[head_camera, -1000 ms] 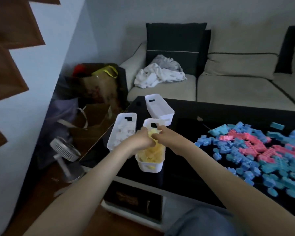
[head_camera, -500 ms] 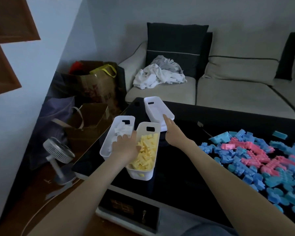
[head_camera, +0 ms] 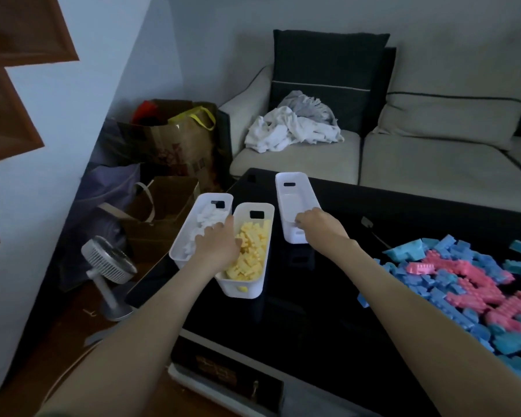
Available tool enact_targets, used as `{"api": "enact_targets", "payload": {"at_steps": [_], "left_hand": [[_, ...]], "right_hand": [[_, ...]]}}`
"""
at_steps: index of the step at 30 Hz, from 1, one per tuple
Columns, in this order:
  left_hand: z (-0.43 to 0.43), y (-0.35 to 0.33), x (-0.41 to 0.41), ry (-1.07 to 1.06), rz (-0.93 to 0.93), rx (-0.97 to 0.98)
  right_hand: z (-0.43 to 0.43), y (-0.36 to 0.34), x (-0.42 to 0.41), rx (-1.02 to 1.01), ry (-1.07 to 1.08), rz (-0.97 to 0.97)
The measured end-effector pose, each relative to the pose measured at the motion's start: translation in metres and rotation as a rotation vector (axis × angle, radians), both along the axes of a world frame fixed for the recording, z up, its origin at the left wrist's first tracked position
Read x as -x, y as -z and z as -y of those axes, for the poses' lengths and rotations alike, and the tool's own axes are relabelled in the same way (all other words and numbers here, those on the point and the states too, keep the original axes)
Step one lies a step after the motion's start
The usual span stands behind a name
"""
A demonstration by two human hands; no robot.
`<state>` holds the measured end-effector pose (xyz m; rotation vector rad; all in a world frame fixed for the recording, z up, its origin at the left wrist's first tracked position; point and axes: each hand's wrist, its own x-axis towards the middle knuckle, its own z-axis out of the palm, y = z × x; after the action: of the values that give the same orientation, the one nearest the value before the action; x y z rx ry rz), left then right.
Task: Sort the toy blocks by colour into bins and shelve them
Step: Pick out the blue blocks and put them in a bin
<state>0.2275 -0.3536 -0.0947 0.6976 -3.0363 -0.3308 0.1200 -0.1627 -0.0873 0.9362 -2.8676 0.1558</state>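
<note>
A glossy black tabletop (head_camera: pixel 313 311) is seen across the lower centre and right of the frame, with a beige sofa (head_camera: pixel 433 164) behind it in the upper right. A dark cushion (head_camera: pixel 328 64) is propped on the sofa and a heap of crumpled white and grey cloths (head_camera: pixel 292 127) is piled in front of it. At the left, paper shopping bags (head_camera: pixel 175 145) and a small white desk fan (head_camera: pixel 109 266) are set on the floor beside the tabletop.

Three white bins are grouped at the tabletop's left end. The bin of white blocks (head_camera: pixel 193 233) and the bin of yellow blocks (head_camera: pixel 250 251) are placed side by side, touching. The left hand (head_camera: pixel 217 245) is laid across their shared rims, fingers curled over the edge; whether anything is actually gripped cannot be told. The empty bin (head_camera: pixel 292 200) is set apart to the right, and its near end is covered by the right hand (head_camera: pixel 316 225), fingers bent down onto the rim, apparently closed on it. A loose pile of blue and pink blocks (head_camera: pixel 463 284) is spread over the right of the tabletop, well apart from both hands, partly crossed by the right forearm.
</note>
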Motion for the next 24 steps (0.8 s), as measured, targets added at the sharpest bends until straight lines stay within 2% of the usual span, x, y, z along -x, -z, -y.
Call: {"api": "enact_targets", "payload": {"at_steps": [6, 10, 19, 21, 24], "left_hand": [[-0.006, 0.004, 0.015, 0.047, -0.054, -0.036], [-0.011, 0.005, 0.018, 0.059, -0.06, -0.039], [-0.028, -0.009, 0.004, 0.02, -0.104, 0.194], [-0.035, -0.016, -0.001, 0.054, -0.216, 0.161], [-0.044, -0.028, -0.01, 0.201, -0.509, 0.017]], "right_hand": [[-0.01, -0.014, -0.002, 0.048, 0.026, -0.041], [-0.016, -0.026, 0.0, 0.152, 0.039, -0.105], [-0.034, -0.044, 0.002, 0.404, 0.148, -0.078], [-0.033, -0.047, -0.001, 0.499, 0.158, -0.092], [-0.037, -0.055, -0.01, 0.562, 0.096, -0.212]]}}
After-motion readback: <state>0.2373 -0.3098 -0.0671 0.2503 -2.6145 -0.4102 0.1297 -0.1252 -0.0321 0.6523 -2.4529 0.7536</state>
